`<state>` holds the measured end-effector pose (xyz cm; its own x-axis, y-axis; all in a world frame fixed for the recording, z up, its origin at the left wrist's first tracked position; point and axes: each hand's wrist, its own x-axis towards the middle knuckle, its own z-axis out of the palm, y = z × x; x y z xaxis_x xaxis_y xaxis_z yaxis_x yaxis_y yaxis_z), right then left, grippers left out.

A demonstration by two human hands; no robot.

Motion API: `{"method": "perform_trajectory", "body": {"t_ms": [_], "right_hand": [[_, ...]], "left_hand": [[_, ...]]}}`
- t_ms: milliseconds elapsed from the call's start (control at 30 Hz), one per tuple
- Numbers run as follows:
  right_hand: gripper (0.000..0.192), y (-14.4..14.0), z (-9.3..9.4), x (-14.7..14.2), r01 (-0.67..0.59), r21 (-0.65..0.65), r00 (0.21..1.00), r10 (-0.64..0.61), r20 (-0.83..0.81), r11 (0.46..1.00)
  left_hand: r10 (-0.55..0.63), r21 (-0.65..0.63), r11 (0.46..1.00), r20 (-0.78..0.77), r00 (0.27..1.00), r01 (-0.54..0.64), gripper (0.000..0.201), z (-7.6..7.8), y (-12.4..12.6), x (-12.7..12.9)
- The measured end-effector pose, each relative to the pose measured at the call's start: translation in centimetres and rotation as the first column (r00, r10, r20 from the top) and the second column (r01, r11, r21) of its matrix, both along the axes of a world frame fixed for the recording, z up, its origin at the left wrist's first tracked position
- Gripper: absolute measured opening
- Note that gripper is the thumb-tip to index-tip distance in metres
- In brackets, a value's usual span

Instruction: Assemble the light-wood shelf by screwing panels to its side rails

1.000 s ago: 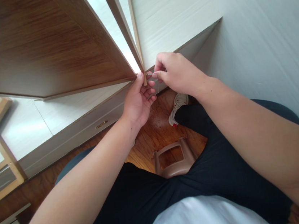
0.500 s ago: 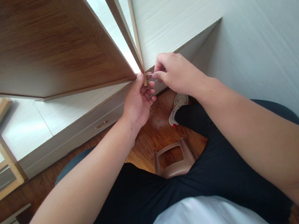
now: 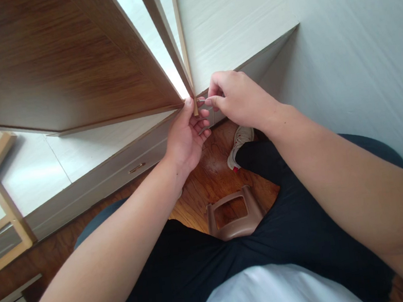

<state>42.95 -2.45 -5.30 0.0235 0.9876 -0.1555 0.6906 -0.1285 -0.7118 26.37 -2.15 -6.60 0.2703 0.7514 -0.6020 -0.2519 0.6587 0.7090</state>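
- Head view: nothing is shifting since a second ago; both hands are holding the same pose, so the work is staying fine and slow.
- The left hand (image 3: pixel 187 135) is bracing the brown wood-grain panel's lower corner (image 3: pixel 190 101), thumb against its edge.
- The right hand (image 3: pixel 237 97) is pinching a small slim metal piece (image 3: pixel 201 101), too small to identify, at that corner.
- The brown plastic stool (image 3: pixel 233 215) is sitting below, between the knees.

Both hands (image 3: pixel 212 115) meet at the panel corner (image 3: pixel 191 101), above the stool (image 3: pixel 231 216).

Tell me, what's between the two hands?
In the head view, the bottom corner of a thin wooden strip and a small metal piece sit between left hand and right hand.
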Motion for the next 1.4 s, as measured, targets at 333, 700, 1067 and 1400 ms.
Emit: {"method": "perform_trajectory", "body": {"t_ms": [333,700,1067,1400], "right_hand": [[0.02,-0.07,0.15,-0.07,0.005,0.009,1.0,-0.005,0.01,1.0],[0.018,-0.01,0.16,-0.08,0.01,0.014,1.0,-0.01,-0.004,1.0],[0.014,-0.05,0.17,-0.09,-0.006,0.021,1.0,0.006,0.028,1.0],[0.016,-0.07,0.47,-0.24,-0.005,0.012,1.0,0.005,0.024,1.0]], "left_hand": [[0.005,-0.014,1.0,-0.016,1.0,-0.005,0.034,0.14,0.0,0.07],[0.004,-0.014,1.0,-0.025,1.0,-0.004,0.037,0.23,-0.02,0.11],[0.008,-0.022,1.0,-0.028,1.0,-0.009,0.036,0.18,-0.09,0.08],[0.006,-0.005,1.0,-0.006,1.0,-0.006,0.037,0.0,-0.23,0.16]]}}
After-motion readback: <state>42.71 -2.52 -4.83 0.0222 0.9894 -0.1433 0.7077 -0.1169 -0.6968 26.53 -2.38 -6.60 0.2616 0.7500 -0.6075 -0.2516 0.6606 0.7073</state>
